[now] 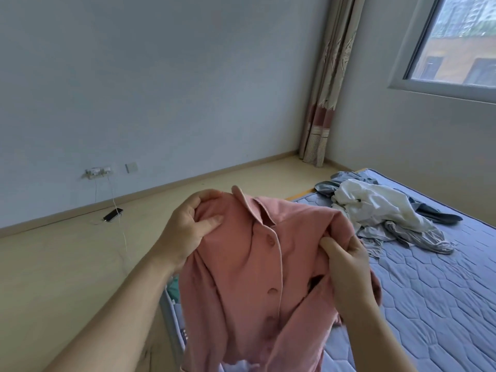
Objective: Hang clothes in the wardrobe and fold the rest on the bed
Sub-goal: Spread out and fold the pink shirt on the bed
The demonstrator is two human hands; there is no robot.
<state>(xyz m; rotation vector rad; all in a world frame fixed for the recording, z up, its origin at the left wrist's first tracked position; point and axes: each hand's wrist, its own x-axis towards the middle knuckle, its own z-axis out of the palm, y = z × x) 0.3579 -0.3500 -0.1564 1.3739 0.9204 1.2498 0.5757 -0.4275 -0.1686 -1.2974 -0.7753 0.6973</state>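
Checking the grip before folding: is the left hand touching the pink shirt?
Touching. The head view shows the left hand gripping the pink shirt at its shoulder, with the fabric pinched between thumb and fingers.

A dark phone (113,214) lies on the beige floor (67,264) near its far edge, by the skirting board (188,181). A white cable (124,234) runs from it up to a wall socket (98,172), with a plain plate (131,167) beside the socket. A patterned curtain (326,103) hangs in the floor's far corner, left of a window (456,41).
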